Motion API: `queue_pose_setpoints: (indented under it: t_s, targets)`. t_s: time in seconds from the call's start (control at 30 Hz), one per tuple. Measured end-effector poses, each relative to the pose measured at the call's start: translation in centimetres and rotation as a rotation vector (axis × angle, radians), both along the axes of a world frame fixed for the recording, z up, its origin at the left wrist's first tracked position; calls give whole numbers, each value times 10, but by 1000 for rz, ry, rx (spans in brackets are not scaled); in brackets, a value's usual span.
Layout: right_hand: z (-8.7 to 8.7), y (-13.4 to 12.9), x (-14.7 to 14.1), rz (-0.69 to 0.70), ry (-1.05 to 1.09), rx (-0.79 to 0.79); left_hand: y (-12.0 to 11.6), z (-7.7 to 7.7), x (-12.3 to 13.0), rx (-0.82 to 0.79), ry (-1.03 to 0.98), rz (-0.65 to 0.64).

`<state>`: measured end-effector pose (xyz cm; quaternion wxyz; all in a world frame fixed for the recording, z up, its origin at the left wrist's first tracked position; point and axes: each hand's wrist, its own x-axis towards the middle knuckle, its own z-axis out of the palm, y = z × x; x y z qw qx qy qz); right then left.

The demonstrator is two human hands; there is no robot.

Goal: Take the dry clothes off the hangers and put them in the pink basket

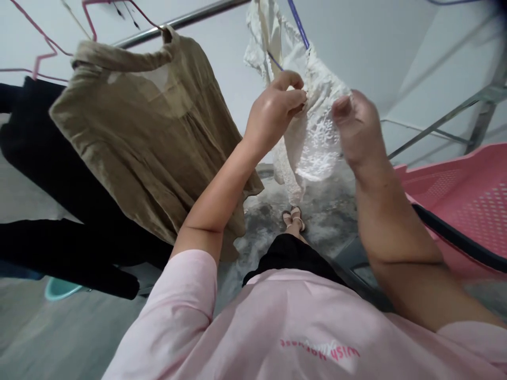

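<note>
White lace garment (317, 132), likely light, soft and snag-prone, hangs on a blue hanger (298, 24); left hand (273, 113) pinches its edge, right hand (356, 132) grips the lace beside it.

so there's a metal clothes rail (186, 20) up top with a tan linen blouse (150, 137), black garment (59, 221) and white lace top (317, 137) hanging off it on hangers.
</note>
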<state>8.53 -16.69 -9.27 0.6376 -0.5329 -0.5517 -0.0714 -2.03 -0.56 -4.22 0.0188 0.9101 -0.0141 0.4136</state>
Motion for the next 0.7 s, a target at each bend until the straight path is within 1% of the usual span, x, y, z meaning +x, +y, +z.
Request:
queue_pose_setpoints:
  t_s: [0.07,0.13,0.2,0.33,0.37,0.43,0.5,0.57,0.63,0.7]
  targets:
    - [9,-6,5,-118,28,-38,-1,8,9,14,40,0]
    - [12,-9,10,-169,19,9,0,13,16,31,65,-8]
    - [10,-11,15,-151,19,138,3,16,20,70,78,-22]
    - [6,-11,28,-35,127,353,13,16,17,148,59,-52]
    - [6,-11,31,-18,135,391,17,14,16,133,33,-62]
    - [3,-11,32,14,133,440,28,11,17,31,-49,-83]
    - [-4,-9,30,54,152,446,39,6,20,-112,-142,-98]
    - [-16,-7,25,85,200,394,47,4,23,-181,-182,-92]
    - [-30,-3,21,98,251,296,46,5,20,-134,-123,-58]
    - [-41,1,20,117,291,208,39,8,14,-28,-3,6]
